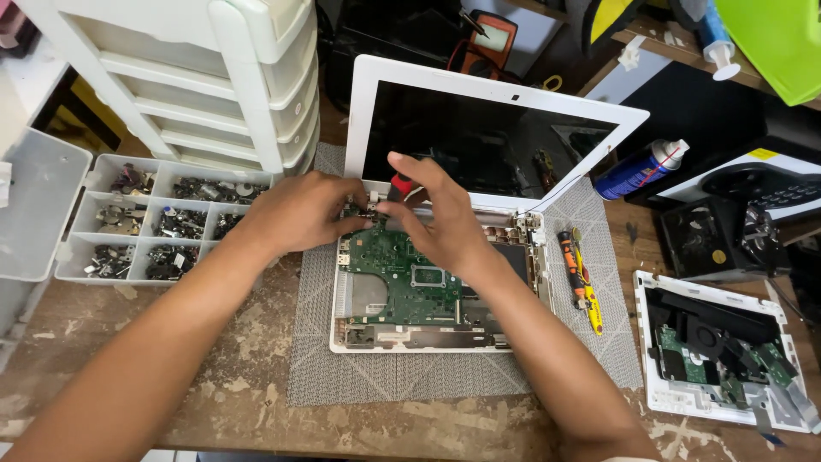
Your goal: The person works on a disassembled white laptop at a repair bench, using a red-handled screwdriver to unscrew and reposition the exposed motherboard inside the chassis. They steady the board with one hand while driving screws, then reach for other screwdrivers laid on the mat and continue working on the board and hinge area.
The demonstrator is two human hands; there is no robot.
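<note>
Left hand [299, 210]: fingers curled, tips pressed down on the far left corner of the green circuit board [402, 269], at the hinge area; pinching a small part there, which part cannot be told.
Right hand [432, 214]: closed around a red-handled tool [400, 185], held upright over the same far corner, just beside the left fingertips.
Circuit board: lies exposed inside the opened white laptop base [428, 342], centre of the scene, on the mat.
Laptop screen [487, 141]: white frame, dark panel, standing tilted back at the far edge of the base.
Mat [385, 376]: grey woven, under the laptop, on a worn wooden workbench [171, 385].
Parts organiser [162, 218]: clear compartment box, lid open, left of the laptop; compartments hold small dark metal pieces.
Drawer unit [214, 77]: white plastic, far left, behind the organiser.
Screwdrivers [581, 274]: orange and yellow handles, lying on the mat just right of the laptop base.
Spray can [641, 169]: blue, on its side, far right of the screen.
Second opened casing [727, 351]: white, near right, apart from the mat, board and fan exposed.
</note>
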